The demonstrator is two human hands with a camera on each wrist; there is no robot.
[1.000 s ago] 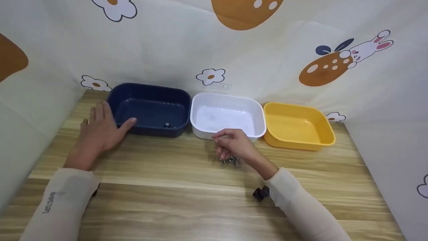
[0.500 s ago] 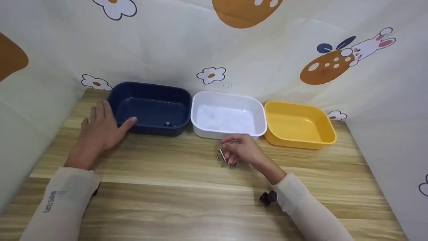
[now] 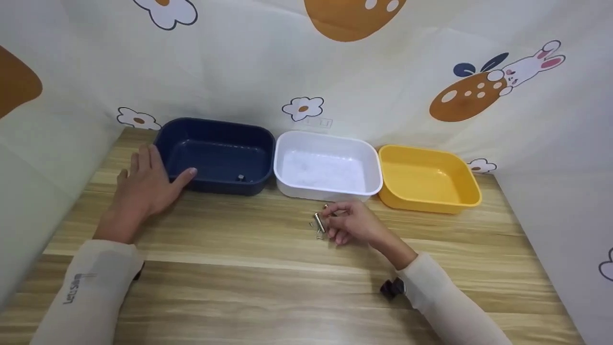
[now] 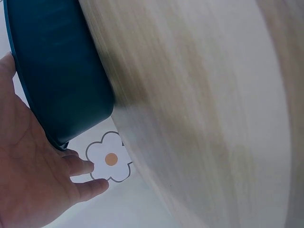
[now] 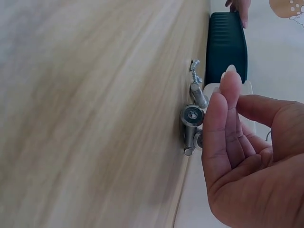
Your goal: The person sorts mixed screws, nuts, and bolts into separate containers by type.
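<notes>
My left hand (image 3: pixel 146 187) rests against the left front corner of the dark blue bin (image 3: pixel 225 187), fingers straight along its side and thumb over the front rim. In the left wrist view its palm lies beside the bin wall. My right hand (image 3: pixel 352 223) hovers beside a small pile of metal hardware, fingers loosely bent with nothing visible between them. A metal pin (image 3: pixel 319 223) and small screws (image 3: pixel 319 235) lie left of its fingertips. In the right wrist view a round metal piece with a hex socket (image 5: pixel 192 115) and a threaded screw (image 5: pixel 194 73) show near the fingers.
A white bin (image 3: pixel 325 194) and a yellow bin (image 3: pixel 431 206) stand right of the blue one, in a row along the patterned cloth backdrop (image 3: pixel 230 72). A small metal nut (image 3: pixel 241 178) lies inside the blue bin. The wood-grain table (image 3: pixel 239 287) extends in front.
My right hand has moved right and toward me, away from the white bin's front, uncovering more of the metal pieces. My left hand has stayed in place.
</notes>
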